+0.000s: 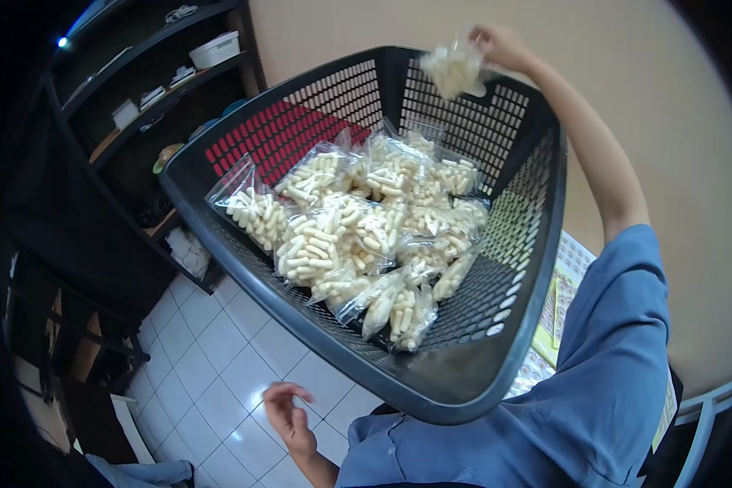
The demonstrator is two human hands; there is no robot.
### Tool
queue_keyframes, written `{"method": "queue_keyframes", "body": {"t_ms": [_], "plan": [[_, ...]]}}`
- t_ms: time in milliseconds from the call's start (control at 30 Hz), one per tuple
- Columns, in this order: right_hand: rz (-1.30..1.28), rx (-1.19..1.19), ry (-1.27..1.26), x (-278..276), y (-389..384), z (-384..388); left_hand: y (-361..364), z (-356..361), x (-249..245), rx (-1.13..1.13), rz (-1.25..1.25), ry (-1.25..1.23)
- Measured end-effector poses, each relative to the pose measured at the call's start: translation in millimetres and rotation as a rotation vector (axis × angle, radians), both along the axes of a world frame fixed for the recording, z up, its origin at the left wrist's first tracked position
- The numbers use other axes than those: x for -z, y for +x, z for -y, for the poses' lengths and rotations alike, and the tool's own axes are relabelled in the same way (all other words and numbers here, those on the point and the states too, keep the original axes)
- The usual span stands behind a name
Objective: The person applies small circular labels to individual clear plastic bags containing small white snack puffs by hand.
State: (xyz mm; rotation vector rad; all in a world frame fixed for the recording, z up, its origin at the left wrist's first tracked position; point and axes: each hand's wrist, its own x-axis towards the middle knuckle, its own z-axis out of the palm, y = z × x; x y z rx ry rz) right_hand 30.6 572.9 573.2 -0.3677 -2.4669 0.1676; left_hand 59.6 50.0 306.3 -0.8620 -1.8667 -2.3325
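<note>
My right hand [503,49] is raised over the far right rim of a black plastic basket [333,346]. Pinched in its fingers is a clear plastic bag of capsules [454,71], somewhat blurred. Inside the basket lies a heap of similar zip bags [313,248], each filled with off-white capsules. Below the basket's near left rim, my left hand [291,419] hangs in the air, its fingers loosely curved and apart. It holds nothing and does not touch the basket.
Dark shelves [150,110] with a white box [215,50] and small items stand at the left. White floor tiles [228,390] show below. A patterned covering [573,260] lies behind the basket's right side, near a beige wall [667,98].
</note>
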Motion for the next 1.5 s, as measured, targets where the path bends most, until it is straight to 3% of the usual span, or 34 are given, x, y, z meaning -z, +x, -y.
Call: {"method": "queue_keyframes", "body": {"t_ms": [33,67,133,167,233,300,333,400,500,667,733,867,900,967,1000,1067,1133,1200,1367,1500], "plan": [[-0.177,-0.048,-0.010,-9.9,15.3,-8.7,3.5,2.6,-2.7,0.287,0.088,0.025],[-0.298,0.076,0.060,-25.2,38.8,12.2,7.6,1.9,-7.7,0.305,0.088,0.018],[-0.528,0.236,0.121,-48.3,92.4,60.5,15.7,-4.4,-16.2,0.851,0.168,-0.043],[-0.640,0.273,0.110,-51.4,116.5,73.7,17.6,-11.0,-18.7,0.873,0.173,-0.051],[-0.780,0.216,0.151,-49.2,168.0,86.3,20.1,-31.2,-25.7,1.279,0.072,-0.240],[-0.821,0.313,0.229,-29.6,209.2,117.2,33.3,-53.7,-36.6,1.374,0.070,-0.285],[-0.811,0.250,0.142,-19.5,237.9,108.8,41.9,-64.5,-42.1,1.442,0.069,-0.325],[-0.723,0.173,-0.040,11.0,285.0,109.4,55.2,-83.7,-47.6,1.493,0.063,-0.347],[-0.516,0.142,-0.335,55.8,327.9,156.3,78.7,-119.2,-50.6,1.362,-0.016,-0.274],[-0.422,0.106,-0.683,106.3,369.0,203.3,137.3,-210.2,-68.4,1.178,-0.135,-0.063],[-0.437,0.115,-0.759,115.4,381.9,212.6,168.5,-234.7,-69.7,1.299,-0.066,-0.060],[-0.481,0.177,-0.659,136.7,404.1,221.5,230.4,-254.2,-66.1,1.386,-0.045,0.002],[-0.484,0.191,-0.654,142.3,407.2,223.4,239.7,-257.1,-61.3,1.413,0.083,-0.023],[-0.892,0.258,-0.540,153.7,412.8,228.1,256.4,-261.3,-53.6,1.369,0.224,0.001],[-0.893,0.269,-0.537,162.3,420.2,230.0,262.0,-263.1,-50.9,1.380,0.227,0.000],[-0.956,0.194,-0.849,182.6,435.9,233.7,269.3,-266.2,-46.4,1.354,0.290,0.033],[-0.911,0.236,-0.885,197.5,446.9,238.4,273.0,-270.1,-41.7,1.368,0.278,0.015],[-0.916,0.294,-0.867,204.2,452.9,242.1,275.0,-276.6,-35.7,1.338,-0.083,-0.015],[-0.982,0.386,-0.863,209.8,454.0,250.7,283.6,-278.4,-39.5,1.338,0.085,-0.006],[-1.024,0.540,-0.689,216.3,450.0,255.4,292.0,-280.3,-40.8,1.377,0.251,-0.015]]}}
